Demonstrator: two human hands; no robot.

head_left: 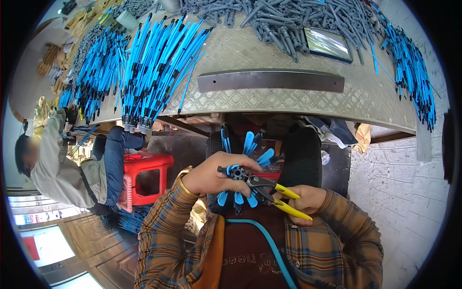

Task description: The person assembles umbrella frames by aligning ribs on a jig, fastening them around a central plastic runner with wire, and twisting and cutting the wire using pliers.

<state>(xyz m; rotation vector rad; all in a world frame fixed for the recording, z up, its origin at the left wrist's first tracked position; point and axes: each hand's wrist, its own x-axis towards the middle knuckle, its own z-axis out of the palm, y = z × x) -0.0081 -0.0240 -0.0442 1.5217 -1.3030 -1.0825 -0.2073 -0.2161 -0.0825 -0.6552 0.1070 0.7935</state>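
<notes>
Left hand (219,176) wraps a black hub (236,172) with blue arms (265,156) fanning out; right hand (303,204), just beside it, closes around spread yellow-handled pliers (292,209), tips at the hub's edge, bite unclear. Several arms sit in place, so this piece looks well along; last fixing probably left. Beyond both hands, blue bundles (161,67) and grey parts (279,24) cover much of the table (269,103), finished or not unclear.

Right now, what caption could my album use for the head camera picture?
Left hand holds a blue-and-black spoked piece; right hand grips yellow-handled pliers.
</notes>
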